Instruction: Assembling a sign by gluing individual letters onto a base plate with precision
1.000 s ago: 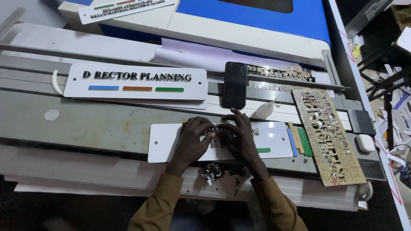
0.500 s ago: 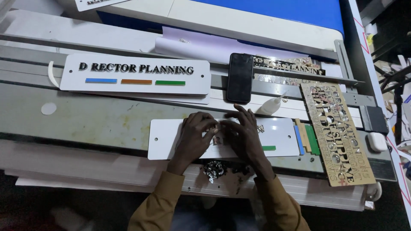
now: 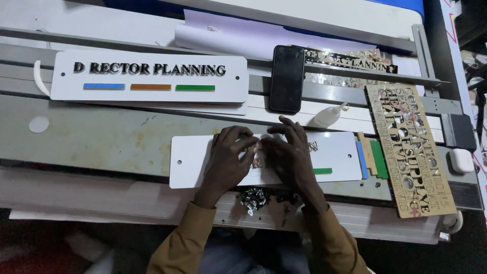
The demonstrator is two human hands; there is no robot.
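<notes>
A white rectangular sign plate [image 3: 335, 152] lies flat on the bench in front of me. Both hands rest on its middle. My left hand [image 3: 228, 160] and my right hand [image 3: 289, 155] meet fingertip to fingertip over a small shiny cut-out letter [image 3: 257, 161], pinching or pressing it against the plate. Another small shiny letter [image 3: 313, 147] sits on the plate just right of my right hand. A green strip [image 3: 322, 171] is fixed to the plate lower right. A heap of dark shiny letters [image 3: 255, 198] lies just below the plate between my wrists.
A finished white sign with black lettering and blue, orange and green bars [image 3: 147, 76] lies at the back left. A black phone [image 3: 287, 77], a small glue bottle [image 3: 327, 116], loose coloured strips [image 3: 371, 158] and a tan cut-out letter sheet [image 3: 411, 152] lie to the right.
The view has shifted and drawn closer. My hands stay on the middle of the white plate, fingers still working together at the same spot.
</notes>
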